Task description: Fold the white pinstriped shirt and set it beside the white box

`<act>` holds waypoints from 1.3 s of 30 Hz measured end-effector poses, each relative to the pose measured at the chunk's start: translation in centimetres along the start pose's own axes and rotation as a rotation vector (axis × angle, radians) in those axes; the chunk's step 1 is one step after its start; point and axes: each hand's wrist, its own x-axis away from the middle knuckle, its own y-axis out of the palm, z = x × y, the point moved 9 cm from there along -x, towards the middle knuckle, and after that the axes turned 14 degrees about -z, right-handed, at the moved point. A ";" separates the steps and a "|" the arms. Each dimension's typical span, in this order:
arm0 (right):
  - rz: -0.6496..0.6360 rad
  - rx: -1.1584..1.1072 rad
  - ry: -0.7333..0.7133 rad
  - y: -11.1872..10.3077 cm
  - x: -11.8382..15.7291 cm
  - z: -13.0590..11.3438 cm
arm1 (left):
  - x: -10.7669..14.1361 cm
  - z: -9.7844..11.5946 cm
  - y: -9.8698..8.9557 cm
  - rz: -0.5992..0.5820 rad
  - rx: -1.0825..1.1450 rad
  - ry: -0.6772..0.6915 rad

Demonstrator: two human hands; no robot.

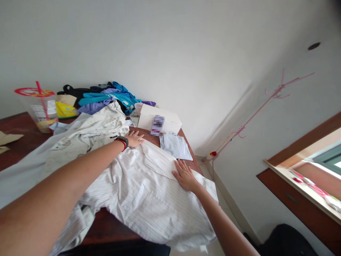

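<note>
Striped cloth [160,192] lies spread on the desk [113,227], its right end past the desk's side edge. Left hand [135,139] and right hand [185,176] both rest palm-down near its far edge, fingers spread; grip wide on each, pinching nothing. From where I stand, main risk looks like slippage: the overhang's weight could drag the cloth off if both palms lift. Second: loose folds through the middle may crease if pressed unsmoothed. Third: the patterned cloth [105,119] lies against the left side, so a tug could bring it along. A forward sweep might also shove the folded cloth [177,146] or box [170,122], both just beyond the hands.
</note>
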 end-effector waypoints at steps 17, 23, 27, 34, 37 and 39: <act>-0.130 0.053 -0.309 -0.3 -8.2 -14.6 | -1.8 -2.3 3.0 -0.142 0.104 -0.102; -0.165 0.077 -0.273 0.3 -3.9 -12.0 | -1.2 -1.8 2.6 -0.076 0.109 -0.081; -0.125 0.038 -0.196 0.4 -1.0 -9.4 | -0.8 -1.7 2.6 -0.063 0.073 -0.070; 0.052 -0.013 0.239 1.6 4.4 2.2 | -1.5 -2.2 3.3 -0.108 -0.024 -0.119; 0.131 0.016 0.415 2.5 7.1 6.5 | -1.5 -2.2 3.3 -0.121 -0.062 -0.127; 0.182 0.034 0.461 2.8 8.1 7.7 | -1.5 -2.2 3.2 -0.131 -0.087 -0.130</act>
